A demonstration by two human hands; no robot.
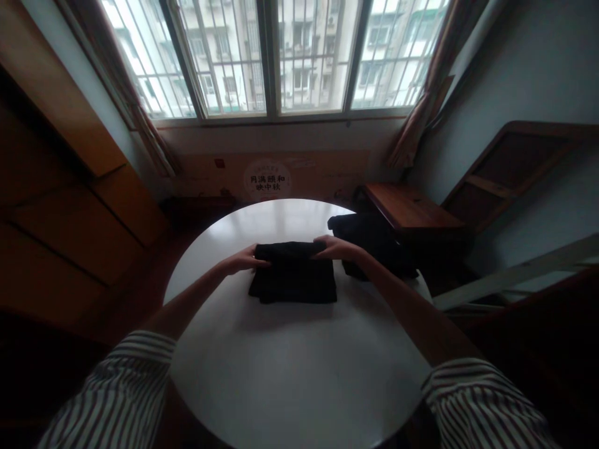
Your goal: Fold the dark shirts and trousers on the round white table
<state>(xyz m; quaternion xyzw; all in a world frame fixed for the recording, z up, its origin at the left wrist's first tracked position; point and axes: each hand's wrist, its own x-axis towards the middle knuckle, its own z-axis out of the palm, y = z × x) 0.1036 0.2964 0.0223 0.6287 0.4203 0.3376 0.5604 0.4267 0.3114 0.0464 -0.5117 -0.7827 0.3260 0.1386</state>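
Note:
A folded black garment (294, 280) lies on the round white table (290, 368); its exact kind cannot be made out. Its far part is folded up into a raised roll. At the left end of that roll, my left hand (243, 259) grips the cloth, with the thumb on the near side. My right hand (334, 247) pinches the right end, its fingers over the top. Both hands are closed on the same fabric. To the right of the right hand rests a second pile of black cloth (374, 240), partly behind my right forearm.
Beyond the table stand a low wooden stand (412, 206) at right and a printed cardboard panel (266, 174) under the barred window (281, 62). Wooden cabinets (60, 156) line the left. A pale rail (515, 271) crosses at the right.

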